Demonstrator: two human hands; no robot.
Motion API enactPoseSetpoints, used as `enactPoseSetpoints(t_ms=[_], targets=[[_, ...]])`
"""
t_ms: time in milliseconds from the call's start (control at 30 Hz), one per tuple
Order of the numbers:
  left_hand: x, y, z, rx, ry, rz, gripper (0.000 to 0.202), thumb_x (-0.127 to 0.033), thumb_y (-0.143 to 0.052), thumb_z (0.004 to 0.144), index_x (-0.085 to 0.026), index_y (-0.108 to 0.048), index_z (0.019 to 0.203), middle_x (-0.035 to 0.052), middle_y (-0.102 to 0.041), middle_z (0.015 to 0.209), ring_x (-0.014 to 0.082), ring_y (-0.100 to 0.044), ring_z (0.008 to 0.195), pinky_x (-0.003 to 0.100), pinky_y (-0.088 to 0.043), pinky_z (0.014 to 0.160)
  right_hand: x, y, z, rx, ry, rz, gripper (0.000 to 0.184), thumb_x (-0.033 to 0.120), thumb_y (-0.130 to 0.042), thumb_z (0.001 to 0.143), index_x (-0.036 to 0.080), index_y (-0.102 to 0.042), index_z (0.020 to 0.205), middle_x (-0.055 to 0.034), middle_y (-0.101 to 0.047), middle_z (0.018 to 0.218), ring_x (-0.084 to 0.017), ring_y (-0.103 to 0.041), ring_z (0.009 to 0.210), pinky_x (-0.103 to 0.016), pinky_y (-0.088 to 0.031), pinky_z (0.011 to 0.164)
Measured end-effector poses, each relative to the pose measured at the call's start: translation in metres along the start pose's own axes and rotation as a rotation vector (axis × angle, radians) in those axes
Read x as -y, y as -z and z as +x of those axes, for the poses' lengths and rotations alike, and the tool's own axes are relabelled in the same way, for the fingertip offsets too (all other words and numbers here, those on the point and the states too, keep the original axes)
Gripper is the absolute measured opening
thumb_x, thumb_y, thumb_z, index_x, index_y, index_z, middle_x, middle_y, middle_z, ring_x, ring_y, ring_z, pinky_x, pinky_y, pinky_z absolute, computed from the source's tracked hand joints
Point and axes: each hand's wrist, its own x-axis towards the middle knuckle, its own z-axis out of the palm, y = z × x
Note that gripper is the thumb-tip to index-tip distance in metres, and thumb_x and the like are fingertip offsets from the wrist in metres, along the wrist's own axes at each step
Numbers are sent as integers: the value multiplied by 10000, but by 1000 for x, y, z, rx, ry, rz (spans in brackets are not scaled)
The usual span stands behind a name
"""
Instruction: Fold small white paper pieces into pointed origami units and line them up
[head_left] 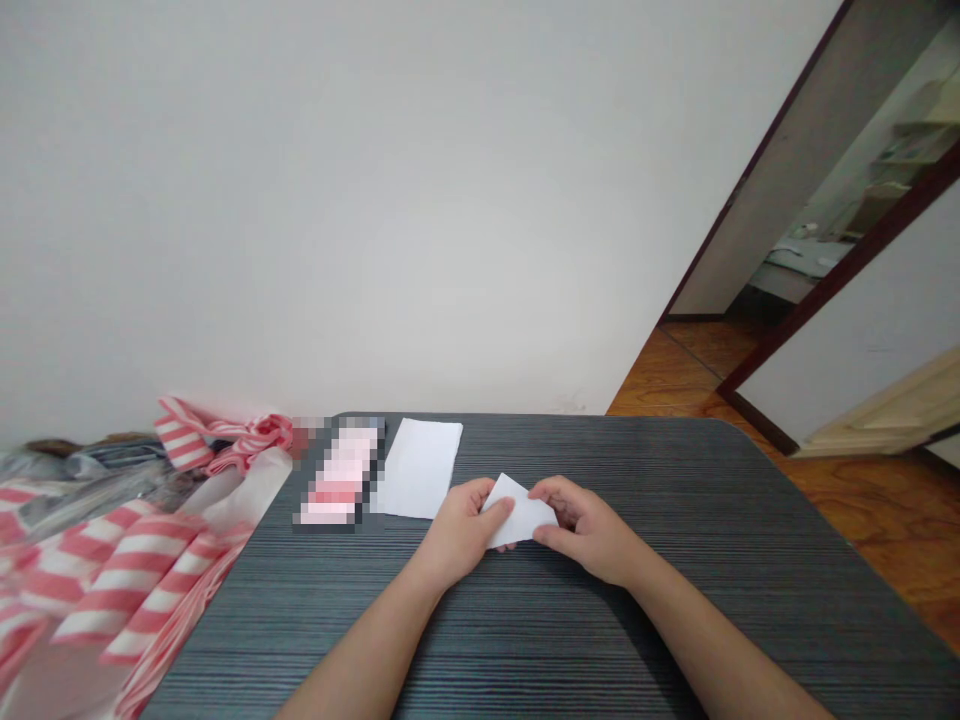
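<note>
A small folded piece of white paper [520, 516] is held up just over the dark table, between my two hands. My left hand [474, 522] grips its left side, thumb on top and fingers underneath. At the right end, my right hand [583, 525] pinches the paper's edge between thumb and fingers. A pointed corner of the paper sticks up at the top. Behind and to the left lies a flat white sheet stack [421, 465], apart from my hands.
The dark wood-grain table [637, 460] reaches the white wall. A pixelated pink-and-white item [341, 475] lies at its left edge. Red-and-white striped bags [135, 560] are heaped left of the table. To the right are a wooden floor [667, 375] and a doorway.
</note>
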Motion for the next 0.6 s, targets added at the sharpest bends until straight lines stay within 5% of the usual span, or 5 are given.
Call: enactPoseSetpoints(t_ms=[133, 367, 600], targets=[[0, 0, 0, -7, -13, -15, 263, -379, -494, 830, -129, -575, 834, 20, -599, 602, 117, -521, 506, 218, -403, 481, 7, 3, -1, 16, 124, -147, 260, 181, -659, 716, 199, -556, 954, -26, -558, 909, -126, -498, 685, -226, -394, 594], [-3, -1, 1, -13, 13, 20, 266, -383, -519, 807, -129, -590, 835, 26, -613, 606, 131, -535, 510, 221, -384, 477, 15, 6, 1, 27, 224, -222, 65, 198, -552, 818, 201, -606, 855, -56, -584, 918, -159, -542, 777, -255, -427, 639], [-5, -2, 0, -3, 0, 82, 252, -366, -537, 789, -126, -606, 823, 25, -613, 673, 132, -532, 570, 214, -378, 497, 15, 5, 3, -24, 259, -248, 135, 212, -490, 862, 191, -599, 785, -60, -604, 864, -166, -552, 759, -284, -429, 678]])
